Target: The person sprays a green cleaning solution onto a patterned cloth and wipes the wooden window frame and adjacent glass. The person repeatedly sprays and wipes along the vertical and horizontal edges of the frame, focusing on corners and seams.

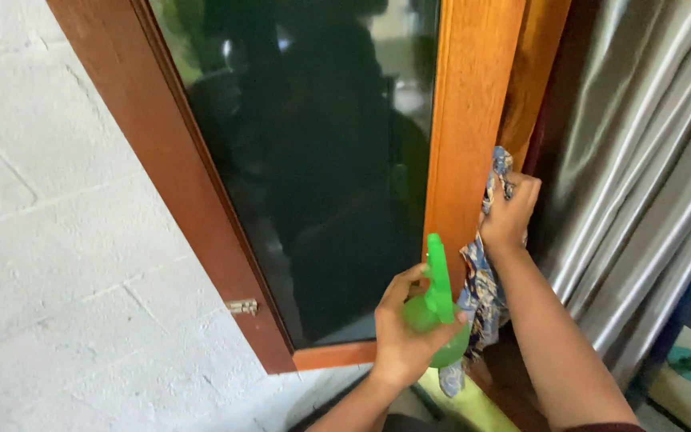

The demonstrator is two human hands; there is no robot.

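Wood frames the scene: a tall window frame of reddish-brown polished wood [469, 120] around a dark glass pane [321, 160] serves as the landmark. Against the frame's right upright, the right hand [509, 212] is closed around a crumpled blue patterned cloth [481, 296], pressing its upper end to the wood's outer edge while the rest of the cloth hangs down beside the forearm. Just below and to the left of that hand, in front of the frame's lower right corner, the left hand [405, 336] grips a bright green plastic spray bottle [439, 300], fingers wrapped about its round body, the nozzle pointing up. Left of the frame lies a white painted block wall [49, 264], with a small metal latch [243, 306] on the frame's left upright. Right of the frame hangs a silvery grey satin curtain [641, 176].
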